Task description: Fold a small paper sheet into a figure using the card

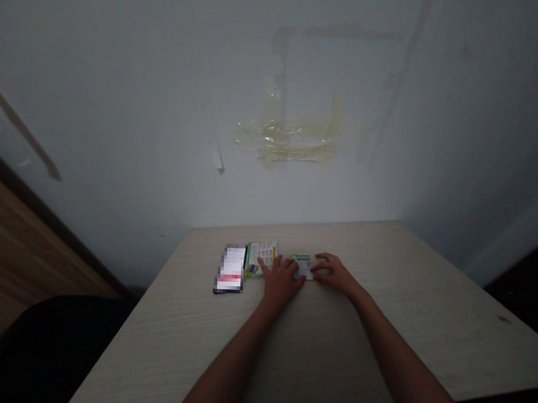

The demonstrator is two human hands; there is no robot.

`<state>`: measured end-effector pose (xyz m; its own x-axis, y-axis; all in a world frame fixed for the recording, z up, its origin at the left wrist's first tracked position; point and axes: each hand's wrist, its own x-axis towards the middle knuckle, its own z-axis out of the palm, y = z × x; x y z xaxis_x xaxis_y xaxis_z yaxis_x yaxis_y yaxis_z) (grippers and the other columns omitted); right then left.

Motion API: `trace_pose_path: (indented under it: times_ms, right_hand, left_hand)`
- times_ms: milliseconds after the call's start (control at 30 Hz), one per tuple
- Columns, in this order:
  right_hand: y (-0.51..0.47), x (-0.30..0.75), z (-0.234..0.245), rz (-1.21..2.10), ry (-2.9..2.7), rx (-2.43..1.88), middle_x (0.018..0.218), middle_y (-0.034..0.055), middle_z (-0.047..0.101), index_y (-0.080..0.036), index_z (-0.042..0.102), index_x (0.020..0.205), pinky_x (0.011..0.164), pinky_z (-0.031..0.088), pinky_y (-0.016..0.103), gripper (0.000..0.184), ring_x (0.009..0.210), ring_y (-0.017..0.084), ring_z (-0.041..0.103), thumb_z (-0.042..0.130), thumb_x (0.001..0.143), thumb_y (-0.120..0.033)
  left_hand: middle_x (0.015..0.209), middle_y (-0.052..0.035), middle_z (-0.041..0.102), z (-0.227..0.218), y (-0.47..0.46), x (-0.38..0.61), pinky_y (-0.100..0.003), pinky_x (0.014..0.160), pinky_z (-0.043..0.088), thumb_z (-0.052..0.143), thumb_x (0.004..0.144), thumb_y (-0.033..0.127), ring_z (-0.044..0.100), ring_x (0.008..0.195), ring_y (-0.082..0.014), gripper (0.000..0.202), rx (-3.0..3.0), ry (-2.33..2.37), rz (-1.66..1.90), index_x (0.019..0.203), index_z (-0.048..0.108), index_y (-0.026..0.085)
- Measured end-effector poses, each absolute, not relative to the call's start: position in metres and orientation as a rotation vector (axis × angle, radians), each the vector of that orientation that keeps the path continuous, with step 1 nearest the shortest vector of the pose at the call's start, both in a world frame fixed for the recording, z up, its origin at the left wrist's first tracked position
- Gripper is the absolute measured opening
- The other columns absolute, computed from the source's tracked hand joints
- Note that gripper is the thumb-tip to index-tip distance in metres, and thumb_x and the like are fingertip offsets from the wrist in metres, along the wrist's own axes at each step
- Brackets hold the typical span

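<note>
Both my hands rest on a pale wooden table (316, 346). My left hand (281, 279) lies flat with fingers spread; its fingertips reach onto a green and orange printed leaflet (261, 257) and the left edge of a small white and green card (302, 266). My right hand (335, 273) lies to the right of that card, fingers stretched out and touching the card's right end. The card sits flat between the two hands.
A phone (230, 269) with a lit screen lies left of the leaflet. A white wall (165, 131) with old tape remains (289, 137) stands right behind the table. A dark seat or cloth (44, 346) is at the lower left, beside wooden furniture.
</note>
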<state>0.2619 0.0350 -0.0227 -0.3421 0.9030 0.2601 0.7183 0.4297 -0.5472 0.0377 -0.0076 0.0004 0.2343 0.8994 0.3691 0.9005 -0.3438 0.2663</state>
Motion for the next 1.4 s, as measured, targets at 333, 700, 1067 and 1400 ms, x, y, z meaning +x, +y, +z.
trace_pose_path:
  times_ms: [333, 700, 1067, 1400]
  right_hand:
    - [0.043, 0.252, -0.029, 0.292, -2.099, -1.419, 0.124, 0.0067, 0.063, -0.028, 0.077, 0.096, 0.106, 0.039, 0.041, 0.019, 0.119, 0.023, 0.052, 0.062, 0.086, -0.035]
    - [0.038, 0.238, -0.009, 0.134, -2.136, -1.618, 0.120, 0.0056, 0.059, -0.032, 0.070, 0.113, 0.099, 0.040, 0.035, 0.027, 0.112, 0.022, 0.051, 0.055, 0.092, -0.034]
    - [0.038, 0.229, -0.006, 0.064, -2.132, -1.733, 0.118, 0.0075, 0.057, -0.034, 0.065, 0.122, 0.091, 0.039, 0.034, 0.032, 0.109, 0.024, 0.050, 0.054, 0.091, -0.035]
    - [0.036, 0.230, -0.011, 0.022, -2.137, -1.725, 0.117, 0.0072, 0.057, -0.035, 0.061, 0.125, 0.091, 0.038, 0.035, 0.034, 0.109, 0.024, 0.048, 0.052, 0.093, -0.038]
  left_hand:
    - [0.124, -0.0015, 0.065, 0.002, -0.008, 0.039, -0.078, 0.103, -0.017, 0.060, 0.085, 0.051, 0.038, 0.132, -0.0336, 0.032, -2.459, -1.834, -0.690, 0.112, 0.064, 0.035]
    - [0.123, -0.0009, 0.065, 0.002, -0.007, 0.038, -0.078, 0.102, -0.018, 0.060, 0.085, 0.050, 0.038, 0.133, -0.0341, 0.030, -2.472, -1.814, -0.714, 0.111, 0.064, 0.035]
    - [0.122, -0.0006, 0.065, -0.002, -0.005, 0.038, -0.079, 0.101, -0.017, 0.060, 0.085, 0.049, 0.039, 0.132, -0.0337, 0.029, -2.479, -1.801, -0.719, 0.110, 0.063, 0.034]
    - [0.124, -0.0002, 0.064, -0.001, -0.006, 0.038, -0.081, 0.102, -0.012, 0.059, 0.085, 0.050, 0.038, 0.132, -0.0341, 0.031, -2.462, -1.792, -0.687, 0.112, 0.063, 0.035]
